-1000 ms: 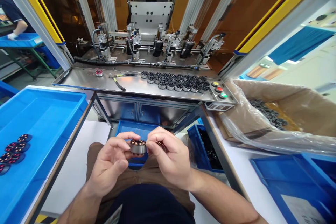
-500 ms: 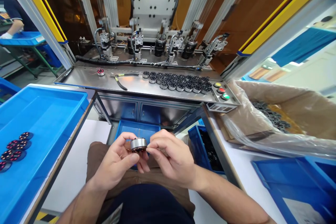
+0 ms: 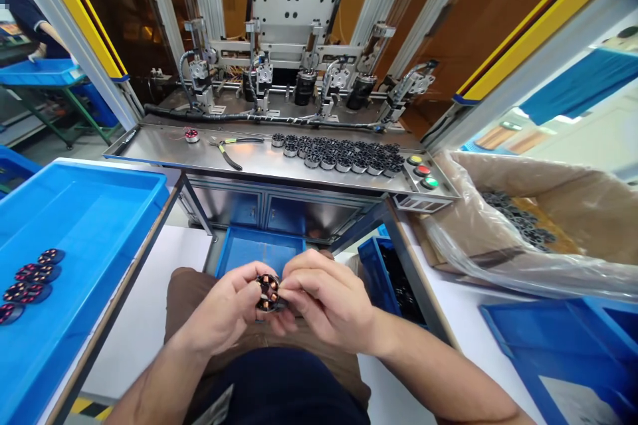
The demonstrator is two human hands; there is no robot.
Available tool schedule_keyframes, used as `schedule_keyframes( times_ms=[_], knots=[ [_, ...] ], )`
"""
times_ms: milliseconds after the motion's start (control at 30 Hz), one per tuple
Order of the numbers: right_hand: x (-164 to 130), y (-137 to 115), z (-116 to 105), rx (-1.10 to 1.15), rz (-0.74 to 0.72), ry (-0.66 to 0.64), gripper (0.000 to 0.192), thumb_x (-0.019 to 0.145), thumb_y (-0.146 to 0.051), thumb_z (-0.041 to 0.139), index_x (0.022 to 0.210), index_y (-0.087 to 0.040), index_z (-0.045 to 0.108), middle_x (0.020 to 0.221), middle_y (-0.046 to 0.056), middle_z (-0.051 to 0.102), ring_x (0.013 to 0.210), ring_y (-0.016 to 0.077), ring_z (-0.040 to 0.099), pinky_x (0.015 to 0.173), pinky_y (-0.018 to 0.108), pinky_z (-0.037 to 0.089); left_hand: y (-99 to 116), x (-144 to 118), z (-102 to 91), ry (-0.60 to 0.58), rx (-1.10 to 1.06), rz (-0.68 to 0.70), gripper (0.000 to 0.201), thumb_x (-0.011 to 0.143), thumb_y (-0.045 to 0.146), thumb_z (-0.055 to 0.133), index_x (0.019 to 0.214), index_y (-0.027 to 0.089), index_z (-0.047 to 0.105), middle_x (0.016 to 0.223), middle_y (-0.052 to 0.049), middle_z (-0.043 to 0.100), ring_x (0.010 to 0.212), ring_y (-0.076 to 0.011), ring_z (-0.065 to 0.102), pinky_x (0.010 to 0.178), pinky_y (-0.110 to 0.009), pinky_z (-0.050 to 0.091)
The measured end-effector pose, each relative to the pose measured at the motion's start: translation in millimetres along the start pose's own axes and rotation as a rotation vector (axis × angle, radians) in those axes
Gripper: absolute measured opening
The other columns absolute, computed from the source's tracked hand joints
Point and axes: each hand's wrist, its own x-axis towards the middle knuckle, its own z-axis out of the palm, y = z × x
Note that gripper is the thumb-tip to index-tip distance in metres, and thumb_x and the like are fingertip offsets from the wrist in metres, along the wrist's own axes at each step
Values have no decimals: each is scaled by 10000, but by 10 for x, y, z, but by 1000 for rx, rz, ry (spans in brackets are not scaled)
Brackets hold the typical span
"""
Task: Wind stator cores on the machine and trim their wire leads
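Over my lap, my left hand [image 3: 226, 315] and my right hand [image 3: 323, 302] together hold a small round wound stator [image 3: 268, 292], its copper coils turned toward me. The fingertips of both hands pinch its rim. On my left, a blue tray [image 3: 94, 212] carries several finished wound stators [image 3: 30, 282] near its left edge. Several bare dark stators [image 3: 343, 153] lie in rows on the steel machine shelf [image 3: 164, 149] ahead.
Pliers [image 3: 226, 149] and one wound stator [image 3: 191, 136] lie on the shelf; three buttons [image 3: 421, 170] sit at its right end. A plastic-lined carton [image 3: 548, 212] of stators stands right, blue bins [image 3: 558, 345] nearer. Another person [image 3: 30, 20] works far left.
I have turned the stator in my fingers: its metal rim faced me before, now its coil face does. Both hands dropped slightly lower.
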Motion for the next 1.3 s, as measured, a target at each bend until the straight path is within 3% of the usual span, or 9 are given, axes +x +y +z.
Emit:
schedule_keyframes(
  times_ms=[167, 333, 467, 633, 833, 933, 1033, 1167, 1300],
  knots=[
    [13, 33, -99, 124, -25, -39, 121, 904, -168, 606, 1024, -162, 615, 839, 89, 657, 777, 194, 652, 665, 333, 579, -27, -26, -2, 86, 28, 100, 295, 811, 346, 786, 1028, 174, 683, 775, -37, 750, 682, -136, 719, 638, -206, 576],
    [61, 95, -148, 228, 65, 14, 588, 803, -296, 800, 1308, -189, 517, 1015, 116, 642, 933, 231, 631, 778, 400, 585, -38, -64, -7, 153, 77, 108, 280, 824, 351, 771, 1029, 173, 698, 798, -57, 763, 732, -180, 740, 684, -259, 596],
    [100, 90, -132, 161, 28, -92, 333, 844, -279, 769, 1136, -172, 648, 904, 83, 654, 796, 177, 645, 674, 310, 574, -50, -67, 1, 146, 88, 120, 275, 826, 351, 772, 1031, 181, 703, 821, -51, 766, 721, -143, 715, 697, -230, 581],
    [100, 53, -113, 51, -29, -89, 43, 897, -187, 693, 927, -158, 703, 811, 72, 663, 716, 149, 646, 615, 276, 554, -45, -58, 9, 152, 79, 123, 231, 852, 311, 745, 1031, 185, 674, 787, -26, 731, 682, -138, 706, 646, -226, 580],
    [125, -16, -100, -56, 37, -53, 86, 909, -112, 611, 894, -161, 680, 783, 70, 686, 695, 149, 668, 593, 252, 565, 4, -53, 22, 92, -3, 273, 340, 719, 259, 854, 969, 231, 626, 1128, -32, 656, 833, -155, 711, 749, -278, 584],
    [170, -35, -96, 6, 77, -51, 93, 924, -122, 591, 880, -159, 664, 768, 70, 682, 676, 146, 663, 577, 245, 563, 27, -2, -3, 100, -79, 383, 399, 658, 321, 892, 938, 254, 617, 1087, -8, 640, 1012, -203, 689, 861, -306, 560],
    [209, -31, -103, 73, 42, -105, 91, 937, -132, 586, 889, -163, 657, 775, 66, 686, 706, 145, 674, 599, 239, 572, 15, 78, -49, 64, -97, 250, 410, 756, 533, 778, 986, 215, 661, 984, -49, 699, 979, -224, 706, 800, -287, 557],
    [229, -13, -132, 55, -2, -175, 98, 951, -135, 570, 912, -155, 657, 796, 71, 687, 704, 133, 657, 595, 227, 559, -37, 127, -86, -269, -124, -162, 648, 922, 674, 424, 858, 92, 703, 717, -134, 737, 638, -244, 733, 578, -306, 549],
    [235, -23, -153, -41, -12, -145, 101, 932, -117, 588, 878, -137, 670, 795, 85, 675, 698, 142, 634, 590, 252, 548, -47, 78, -49, -161, -116, -4, 334, 929, 456, 594, 992, 136, 668, 746, -87, 754, 653, -207, 748, 560, -242, 549]
  ],
)
